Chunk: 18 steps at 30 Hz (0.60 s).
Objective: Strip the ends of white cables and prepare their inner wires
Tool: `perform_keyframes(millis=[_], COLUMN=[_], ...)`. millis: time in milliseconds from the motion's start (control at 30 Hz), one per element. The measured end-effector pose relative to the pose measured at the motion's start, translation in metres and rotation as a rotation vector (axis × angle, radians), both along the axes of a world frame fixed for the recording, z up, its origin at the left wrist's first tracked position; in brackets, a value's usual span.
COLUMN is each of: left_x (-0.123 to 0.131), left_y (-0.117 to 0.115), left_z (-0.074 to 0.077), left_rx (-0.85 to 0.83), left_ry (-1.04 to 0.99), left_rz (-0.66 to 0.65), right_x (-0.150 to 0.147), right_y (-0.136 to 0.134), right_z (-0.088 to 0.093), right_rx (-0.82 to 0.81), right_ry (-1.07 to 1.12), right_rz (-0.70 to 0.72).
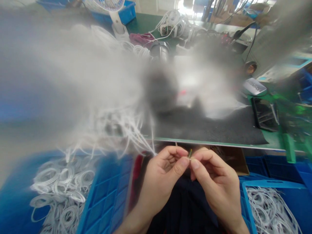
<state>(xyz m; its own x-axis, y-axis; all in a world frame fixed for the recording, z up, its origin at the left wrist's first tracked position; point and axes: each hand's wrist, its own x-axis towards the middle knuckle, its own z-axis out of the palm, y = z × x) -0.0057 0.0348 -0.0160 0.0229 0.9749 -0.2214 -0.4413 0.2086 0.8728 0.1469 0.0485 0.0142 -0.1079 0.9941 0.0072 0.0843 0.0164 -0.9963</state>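
Close together in front of the bench edge, my two hands pinch the stripped end of a white cable. My left hand (pixel 163 177) is closed on it with thumb and forefinger. Out of the back of that hand the white cable (pixel 143 142) runs up left to a bunch of other cables on the bench. My right hand (pixel 215 182) is closed too, its thumb and forefinger pinching a thin pale wire at the cable end. A short yellow-green wire (pixel 190 152) sticks up between the fingertips. The rest of the cable end is hidden by my fingers.
Coiled white cables (pixel 64 182) fill a blue crate (pixel 107 191) at lower left. More cables lie in another blue crate (pixel 275 183) at right. A black mat (pixel 234 130), a phone-like black device (pixel 264 113) and a fan (pixel 117 24) are on the bench. Much of the picture is blurred.
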Motion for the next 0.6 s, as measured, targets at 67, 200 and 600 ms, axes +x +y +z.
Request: perform_keyframes(millis=[67,200,600], left_x=[0.001,0.005,0.015], left_y=[0.000,-0.003,-0.010], left_z=[0.002,0.007,-0.004], left_rx=[0.013,0.036,0.014], left_ry=[0.071,0.092,0.079], left_rz=[-0.014,0.008,0.097], right_x=[0.001,0.002,0.009], right_y=[0.001,0.001,0.013], right_z=[-0.001,-0.002,-0.002], right_rx=[-0.002,-0.035,-0.231], right_ry=[0.001,0.026,0.130], right_rz=[-0.001,0.019,0.140])
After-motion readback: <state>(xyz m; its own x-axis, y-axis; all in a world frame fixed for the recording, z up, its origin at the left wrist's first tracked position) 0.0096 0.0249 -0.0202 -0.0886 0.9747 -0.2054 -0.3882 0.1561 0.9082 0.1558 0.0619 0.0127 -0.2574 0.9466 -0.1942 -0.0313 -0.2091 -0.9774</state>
